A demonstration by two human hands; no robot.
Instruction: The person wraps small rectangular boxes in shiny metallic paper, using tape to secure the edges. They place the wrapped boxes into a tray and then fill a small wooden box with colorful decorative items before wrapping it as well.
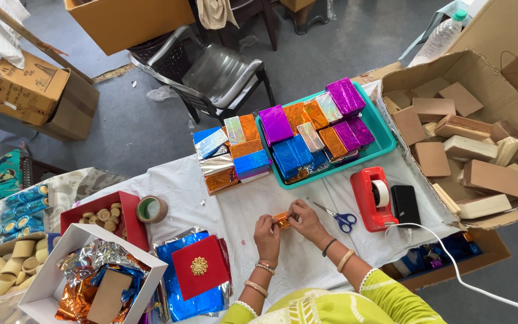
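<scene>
Two hands wrapping a small orange foil block at the table's middle.

The left hand (267, 227) and right hand (303, 217) both pinch the orange block (282, 219), fingers closed on its ends, just above the white cloth (241, 198). Scissors (338, 217) lie just right of the right hand, with the red tape dispenser (372, 198) beyond them (and a phone beside it). The teal tray (385, 144) of wrapped blocks sits farther back. The foil looks slippery, so a loose pinch could let a fold spring open; a sideways elbow could also knock the scissors off.
</scene>
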